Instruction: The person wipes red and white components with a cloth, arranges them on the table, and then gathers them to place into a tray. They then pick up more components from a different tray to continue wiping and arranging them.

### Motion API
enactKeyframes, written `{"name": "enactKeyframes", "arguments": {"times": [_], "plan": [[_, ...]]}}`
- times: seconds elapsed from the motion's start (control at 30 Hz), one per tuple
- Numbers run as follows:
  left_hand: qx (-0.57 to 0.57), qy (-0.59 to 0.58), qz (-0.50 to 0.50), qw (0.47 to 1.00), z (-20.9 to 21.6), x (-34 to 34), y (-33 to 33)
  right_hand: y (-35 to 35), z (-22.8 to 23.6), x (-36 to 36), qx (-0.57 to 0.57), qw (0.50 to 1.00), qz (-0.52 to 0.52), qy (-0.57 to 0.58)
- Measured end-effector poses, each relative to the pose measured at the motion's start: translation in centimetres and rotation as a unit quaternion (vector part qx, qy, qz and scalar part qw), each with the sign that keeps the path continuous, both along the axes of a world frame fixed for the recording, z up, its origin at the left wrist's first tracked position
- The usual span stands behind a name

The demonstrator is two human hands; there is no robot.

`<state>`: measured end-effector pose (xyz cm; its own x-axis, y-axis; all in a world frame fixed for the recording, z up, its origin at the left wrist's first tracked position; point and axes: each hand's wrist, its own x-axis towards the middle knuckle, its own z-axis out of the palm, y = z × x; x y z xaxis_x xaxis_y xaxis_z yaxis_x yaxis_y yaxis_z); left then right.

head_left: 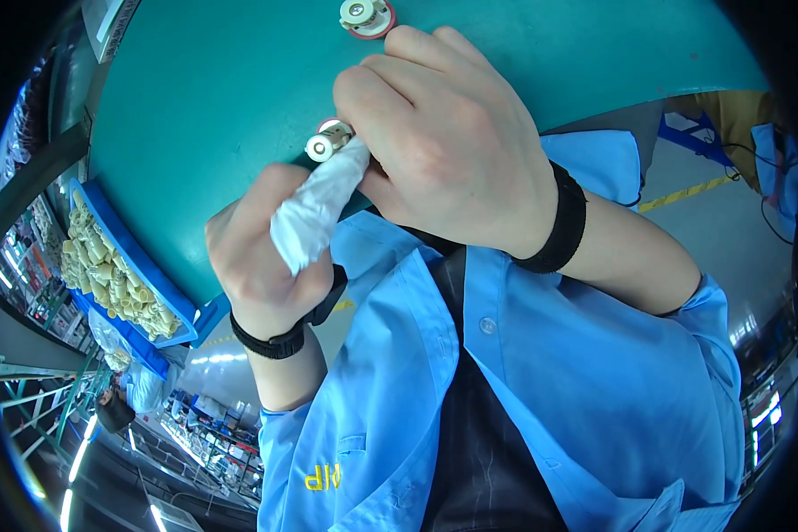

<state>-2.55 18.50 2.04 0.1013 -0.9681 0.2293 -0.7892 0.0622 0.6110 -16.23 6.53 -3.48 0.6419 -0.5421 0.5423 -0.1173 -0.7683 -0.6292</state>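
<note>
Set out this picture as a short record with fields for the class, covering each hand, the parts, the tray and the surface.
Right hand: curled, gripping a white cloth
Left hand: curled beside the cloth; grip unclear
Near part: small cream piece by the right fingers; whether held is unclear
Far part: ringed piece, reddish rim, at the top edge
Tray: blue tray at left, holding many cream pieces
Surface: green tabletop

Tabletop [222, 80] was green; cloth [317, 208], white; small part [320, 148], cream, pink-edged; tray [131, 244], blue; shirt [594, 381], light blue; wristbands [566, 222], black.
</note>
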Motion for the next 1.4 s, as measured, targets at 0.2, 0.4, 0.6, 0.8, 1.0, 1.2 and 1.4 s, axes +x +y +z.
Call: {"name": "enactKeyframes", "arguments": {"times": [0.2, 0.4, 0.6, 0.8, 1.0, 1.2, 1.4], "plan": [[0.015, 0.022, 0.055, 0.998, 0.2, 0.9, 1.2, 0.1, 0.1, 0.1, 0.002, 1.0, 0.0, -0.005], [0.011, -0.014, 0.014, 1.0, 0.5, 1.4, 1.4, -0.1, 0.0, -0.3, 0.003, 1.0, 0.003, 0.001], [-0.028, -0.007, 0.015, 0.999, -0.2, 1.9, 2.0, -0.8, 1.1, -1.1, 0.047, 0.996, 0.076, 0.027], [-0.004, 0.028, -0.034, 0.999, 0.0, 2.0, 1.5, -0.6, 1.4, -0.8, 0.062, 0.996, 0.056, 0.029], [0.012, 0.055, -0.045, 0.997, -0.2, 2.3, 2.0, -1.6, 0.7, -1.2, 0.049, 0.993, 0.109, 0.008], [-0.003, 0.031, -0.059, 0.998, -0.4, 1.7, 1.4, -1.1, 1.2, -1.1, 0.054, 0.995, 0.086, 0.011], [0.008, 0.046, -0.097, 0.994, 0.2, 1.3, -0.8, -1.5, 1.5, -1.3, 0.061, 0.992, 0.111, 0.005]]}}
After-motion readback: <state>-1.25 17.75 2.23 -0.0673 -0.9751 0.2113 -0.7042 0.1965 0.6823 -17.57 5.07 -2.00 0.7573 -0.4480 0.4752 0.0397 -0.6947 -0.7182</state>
